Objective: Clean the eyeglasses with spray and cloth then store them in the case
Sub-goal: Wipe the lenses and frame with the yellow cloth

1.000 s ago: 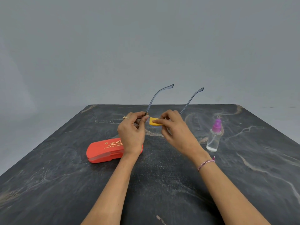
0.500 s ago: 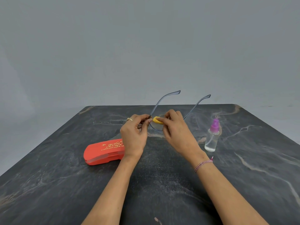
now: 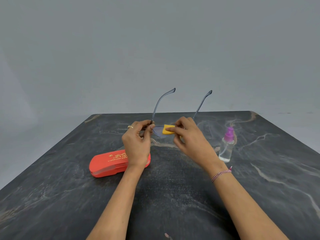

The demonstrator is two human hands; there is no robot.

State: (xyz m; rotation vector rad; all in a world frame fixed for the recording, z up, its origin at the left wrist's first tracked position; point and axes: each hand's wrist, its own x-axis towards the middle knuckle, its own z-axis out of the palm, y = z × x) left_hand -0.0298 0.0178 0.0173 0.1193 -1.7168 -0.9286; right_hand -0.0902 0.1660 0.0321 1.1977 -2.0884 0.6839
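Left hand [image 3: 137,142] pinches eyeglasses [image 3: 158,131]; right hand [image 3: 189,135] pinches cloth [image 3: 167,131], hiding right lens.

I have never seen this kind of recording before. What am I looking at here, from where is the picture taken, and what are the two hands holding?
There is no machine here: a person works with two bare hands. The camera sits on the person's head and looks forward and down, so both forearms reach into the picture from below.

The left hand grips the eyeglasses at the left end of the frame, with the two temple arms pointing up and away. The right hand presses a small yellow cloth against one lens, so this looks like wiping.

On the dark marble-patterned table lie two more things. A red glasses case, closed, lies to the left, partly behind the left wrist. A clear spray bottle with a purple top stands upright to the right, untouched.
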